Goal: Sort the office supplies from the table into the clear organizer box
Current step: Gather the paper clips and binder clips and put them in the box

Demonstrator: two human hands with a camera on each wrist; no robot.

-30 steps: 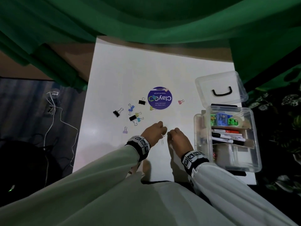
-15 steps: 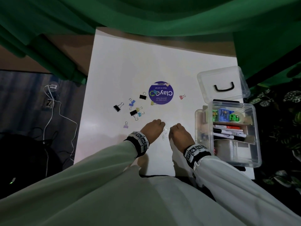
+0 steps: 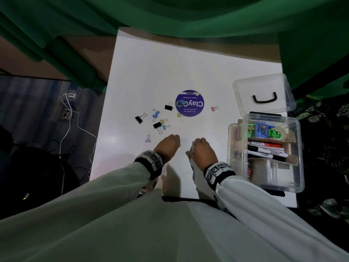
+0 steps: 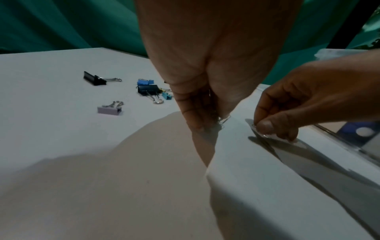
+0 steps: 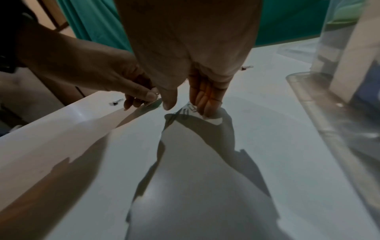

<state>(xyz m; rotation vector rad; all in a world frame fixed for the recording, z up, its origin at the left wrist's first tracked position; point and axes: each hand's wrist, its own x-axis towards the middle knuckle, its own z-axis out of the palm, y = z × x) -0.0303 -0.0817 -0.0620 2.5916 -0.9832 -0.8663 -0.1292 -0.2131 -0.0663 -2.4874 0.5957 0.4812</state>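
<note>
Low over the front middle of the white table [image 3: 188, 63], my left hand [image 3: 177, 143] pinches silver paper clips [image 4: 223, 120] between thumb and fingertips. A short way to its right, my right hand [image 3: 194, 146] holds more paper clips [image 5: 190, 108] against its curled fingers, its thumb [image 4: 265, 127] pressing one at the table surface. The clear organizer box [image 3: 300, 152] stands open at the right edge with markers, tape and sharpeners inside. Several coloured and black binder clips [image 3: 158, 125] lie beyond my left hand.
The box's clear lid [image 3: 243, 87] with a black handle lies behind the box. A round purple sticker [image 3: 189, 103] marks the table's middle, with a pink binder clip [image 3: 214, 108] to its right and a lilac one [image 3: 148, 139] near my left hand. Green cloth hangs behind.
My hands have drawn slightly apart. The paper clips that lay on the table between them are now in my fingers.
</note>
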